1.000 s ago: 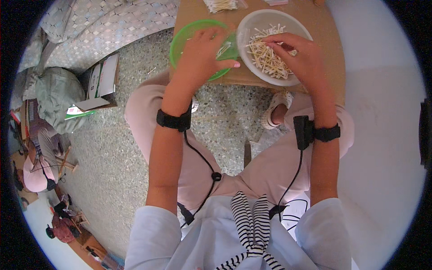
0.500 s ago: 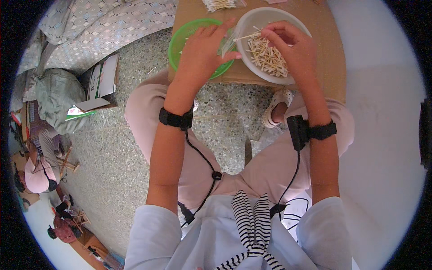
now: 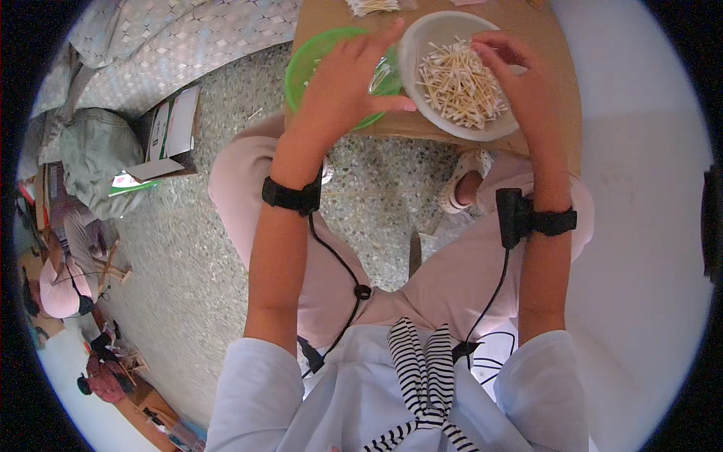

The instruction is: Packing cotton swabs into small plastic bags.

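My left hand (image 3: 339, 90) hovers over a round green plastic basket (image 3: 295, 56), thumb and fingers spread wide, nothing visibly held. Inside the basket, partly behind that hand, lies something clear and white (image 3: 382, 74), like a small bag of swabs. To its right stands a round white bowl (image 3: 410, 90) heaped with wooden-stemmed cotton swabs (image 3: 461, 84). Over the bowl's right side is my right hand (image 3: 520, 68), its fingertips drawn together in a pinch at the edge of the heap; whatever is between them is too small to make out.
Both containers stand on a brown cardboard surface (image 3: 563, 90). More cotton swabs (image 3: 373, 6) lie at its far edge. A white wall (image 3: 640, 226) is close on my right. An open carton (image 3: 173, 132) and a grey-green sack (image 3: 98, 154) rest on the speckled floor; other people sit far left.
The clear plastic bag held between my hands is out of them; a clear and white thing shows in the green basket. My left hand has spread, and my right hand has shifted right over the bowl.
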The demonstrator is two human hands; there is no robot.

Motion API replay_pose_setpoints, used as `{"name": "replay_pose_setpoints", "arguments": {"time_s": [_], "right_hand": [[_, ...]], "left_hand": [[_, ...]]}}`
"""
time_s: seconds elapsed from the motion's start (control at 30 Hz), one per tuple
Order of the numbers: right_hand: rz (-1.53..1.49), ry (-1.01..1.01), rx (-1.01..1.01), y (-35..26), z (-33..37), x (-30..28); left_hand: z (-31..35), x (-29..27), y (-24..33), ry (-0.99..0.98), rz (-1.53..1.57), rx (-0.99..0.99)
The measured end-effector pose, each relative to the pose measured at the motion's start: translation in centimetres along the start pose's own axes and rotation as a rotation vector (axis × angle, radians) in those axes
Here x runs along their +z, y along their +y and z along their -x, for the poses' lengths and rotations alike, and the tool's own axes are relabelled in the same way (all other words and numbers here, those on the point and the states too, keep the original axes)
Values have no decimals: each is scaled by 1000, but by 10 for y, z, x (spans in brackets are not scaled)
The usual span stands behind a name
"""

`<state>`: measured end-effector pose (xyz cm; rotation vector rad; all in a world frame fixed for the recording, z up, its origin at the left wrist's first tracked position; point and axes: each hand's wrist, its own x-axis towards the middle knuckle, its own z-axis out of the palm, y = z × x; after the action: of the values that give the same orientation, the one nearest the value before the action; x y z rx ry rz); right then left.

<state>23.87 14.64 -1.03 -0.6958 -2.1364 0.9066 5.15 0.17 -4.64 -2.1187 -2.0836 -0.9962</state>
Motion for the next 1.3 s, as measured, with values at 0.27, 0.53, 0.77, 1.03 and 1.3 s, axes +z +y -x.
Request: {"name": "replay_pose_setpoints", "arguments": {"time_s": [0.27,0.53,0.77,1.03,1.3], "right_hand": [[-14,6,123,-8,5,6],[-132,56,148,-11,6,25],[-140,92,168,-5,-1,27],[92,20,270,16,7,30],[-294,-14,328,4,19,49]], "left_hand": [[-4,3,-3,86,-8,34],[4,4,-9,1,-2,-151],[6,5,-13,-47,26,-214],[3,12,-3,-26,25,-191],[8,14,-2,28,-38,-131]]}}
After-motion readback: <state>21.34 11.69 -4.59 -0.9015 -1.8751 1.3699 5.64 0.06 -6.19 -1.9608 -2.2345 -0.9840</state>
